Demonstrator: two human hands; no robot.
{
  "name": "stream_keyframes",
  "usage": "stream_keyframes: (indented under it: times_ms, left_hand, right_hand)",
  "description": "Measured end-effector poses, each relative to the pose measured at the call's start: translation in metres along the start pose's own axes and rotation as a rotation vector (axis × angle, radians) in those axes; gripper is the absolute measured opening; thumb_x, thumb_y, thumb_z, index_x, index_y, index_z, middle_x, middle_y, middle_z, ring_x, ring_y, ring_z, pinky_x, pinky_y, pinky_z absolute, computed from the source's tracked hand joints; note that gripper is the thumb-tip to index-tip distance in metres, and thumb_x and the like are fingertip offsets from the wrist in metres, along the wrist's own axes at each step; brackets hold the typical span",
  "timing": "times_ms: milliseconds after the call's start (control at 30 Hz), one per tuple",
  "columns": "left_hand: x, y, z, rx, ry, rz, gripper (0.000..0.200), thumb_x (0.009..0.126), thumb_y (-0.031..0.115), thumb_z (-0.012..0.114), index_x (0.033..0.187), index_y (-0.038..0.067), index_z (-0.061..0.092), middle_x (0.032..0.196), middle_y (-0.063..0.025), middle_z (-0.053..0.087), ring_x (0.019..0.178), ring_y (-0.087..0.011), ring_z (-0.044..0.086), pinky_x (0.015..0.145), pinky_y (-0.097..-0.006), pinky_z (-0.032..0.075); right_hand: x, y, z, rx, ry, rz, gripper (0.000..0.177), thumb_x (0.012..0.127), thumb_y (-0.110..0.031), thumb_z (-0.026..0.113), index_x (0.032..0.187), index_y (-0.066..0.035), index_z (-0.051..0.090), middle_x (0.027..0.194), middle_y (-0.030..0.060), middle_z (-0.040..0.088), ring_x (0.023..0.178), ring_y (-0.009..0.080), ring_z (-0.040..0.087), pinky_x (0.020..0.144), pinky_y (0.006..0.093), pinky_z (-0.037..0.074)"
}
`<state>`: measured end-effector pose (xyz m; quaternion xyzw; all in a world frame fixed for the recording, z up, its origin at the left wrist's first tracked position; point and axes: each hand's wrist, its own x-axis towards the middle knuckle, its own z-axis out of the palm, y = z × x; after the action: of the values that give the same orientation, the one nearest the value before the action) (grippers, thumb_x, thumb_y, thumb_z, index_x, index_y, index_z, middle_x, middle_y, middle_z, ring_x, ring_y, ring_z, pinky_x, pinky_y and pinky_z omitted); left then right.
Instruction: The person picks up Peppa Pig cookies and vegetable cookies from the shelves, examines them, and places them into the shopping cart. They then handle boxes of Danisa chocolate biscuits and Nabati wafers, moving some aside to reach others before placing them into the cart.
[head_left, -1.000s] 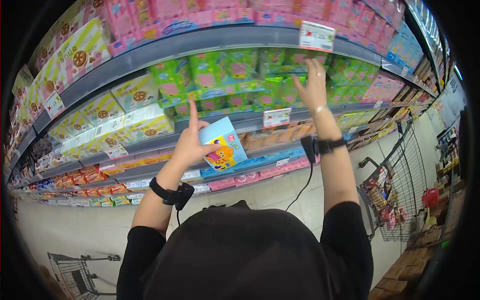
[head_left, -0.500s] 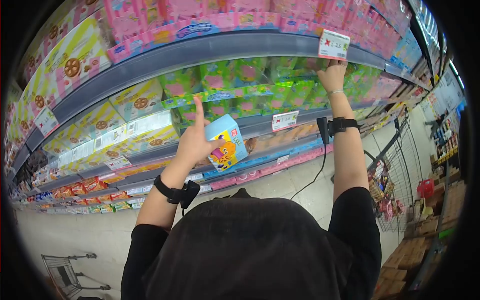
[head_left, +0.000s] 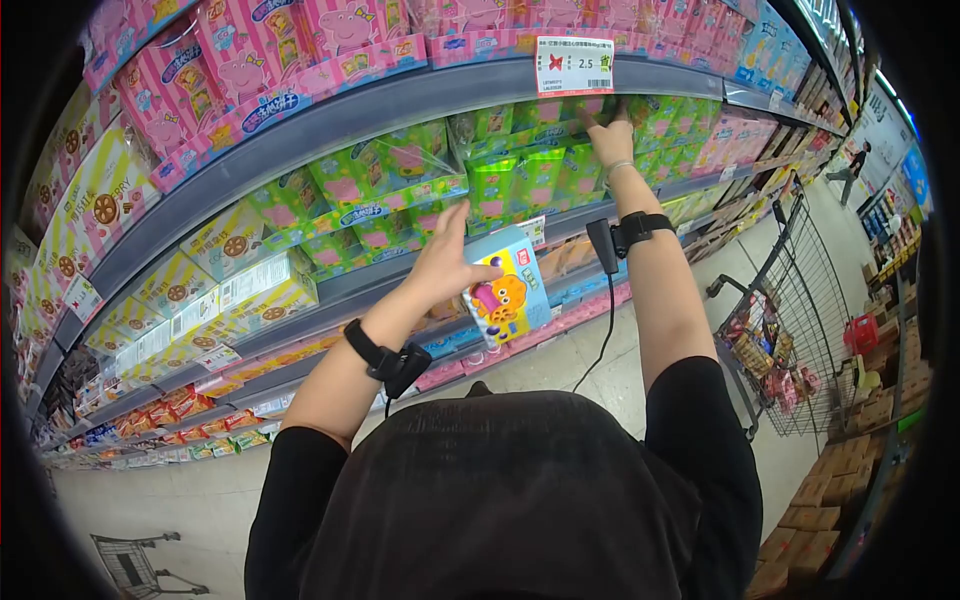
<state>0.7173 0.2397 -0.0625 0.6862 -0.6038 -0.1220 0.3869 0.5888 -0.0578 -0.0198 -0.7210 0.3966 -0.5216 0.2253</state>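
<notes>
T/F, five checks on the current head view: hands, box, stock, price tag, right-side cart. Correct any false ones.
1. The left hand holds a blue-and-yellow box. True.
2. The right hand reaches among green packages. True.
3. The price tag beside the right hand shows 3.9. False: it shows 2.5.
4. Pink packages stand above the green ones. True.
5. The cart at picture right is empty. False: packaged goods lie in it.

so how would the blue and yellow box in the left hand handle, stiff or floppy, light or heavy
The blue and yellow box is probably stiff, given its flat faces and straight edges. It seems likely to be light, since the left hand alone holds it. Its squared shape suggests it would slide rather than roll.
</notes>
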Motion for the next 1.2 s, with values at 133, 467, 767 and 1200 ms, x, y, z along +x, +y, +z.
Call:
stream_keyframes:
  times_ms: [133,467,767,1200]
  left_hand:
    - [0.017,0.012,0.016,0.075,0.105,-0.085,0.106,0.053,0.029,0.076,0.131,-0.004,0.012,0.130,-0.0247,0.021,0.115,-0.0390,0.036,0.093,-0.0385,0.036]
    - [0.046,0.028,0.022,-0.015,0.154,-0.228,0.118,0.052,0.027,0.077,0.131,-0.008,-0.004,0.132,-0.0296,0.015,0.118,-0.0397,0.031,0.093,-0.0377,0.036]
    - [0.043,0.032,0.030,0.036,0.204,-0.145,0.123,0.052,0.025,0.078,0.132,-0.002,-0.011,0.137,-0.0290,0.000,0.127,-0.0399,0.013,0.101,-0.0386,0.026]
    - [0.021,0.036,0.029,0.039,0.151,-0.126,0.122,0.054,0.025,0.076,0.132,0.002,-0.015,0.138,-0.0245,-0.007,0.117,-0.0435,0.032,0.088,-0.0386,0.041]
  right_hand:
    - [0.001,-0.006,0.003,0.021,0.046,0.006,0.098,0.060,-0.044,0.072,0.125,0.010,0.025,0.125,0.0259,0.037,0.113,0.0368,0.037,0.097,0.0401,0.025]
    - [-0.003,0.007,0.007,-0.316,0.084,-0.032,0.055,0.075,-0.034,0.057,0.109,0.007,0.043,0.114,0.0248,0.041,0.108,0.0397,0.031,0.093,0.0450,0.024]
    - [-0.005,0.021,-0.020,-0.074,0.352,-0.245,0.010,0.077,-0.007,0.055,0.085,0.000,0.053,0.086,0.0172,0.055,0.079,0.0336,0.052,0.069,0.0393,0.041]
    - [-0.033,0.002,-0.025,-0.228,0.359,-0.214,0.027,0.082,-0.024,0.054,0.100,-0.004,0.056,0.091,0.0148,0.060,0.080,0.0297,0.058,0.069,0.0372,0.045]
